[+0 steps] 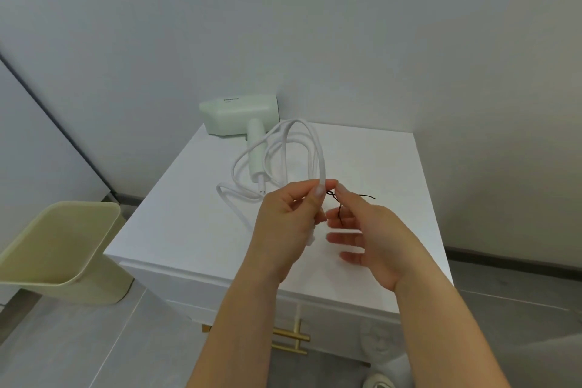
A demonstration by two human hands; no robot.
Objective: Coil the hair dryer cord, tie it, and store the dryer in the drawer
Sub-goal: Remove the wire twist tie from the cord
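Observation:
A pale green hair dryer (240,115) lies at the back of the white cabinet top (189,214), handle toward me. Its white cord (318,151) rises in several loops above the top, and one loop trails on the surface at the left. My left hand (285,224) pinches the gathered loops between thumb and fingers; the plug end hangs below it. My right hand (365,230) pinches a thin black twist tie (341,205) right beside the cord, with its ends sticking out right and down. The drawer's gold handle (291,339) shows below the cabinet's front edge; the drawer is shut.
A pale yellow bin (59,249) stands on the floor to the left of the cabinet. White walls close in behind and to the right. Grey tiled floor lies around the cabinet, and a white slipper toe (378,383) shows at the bottom.

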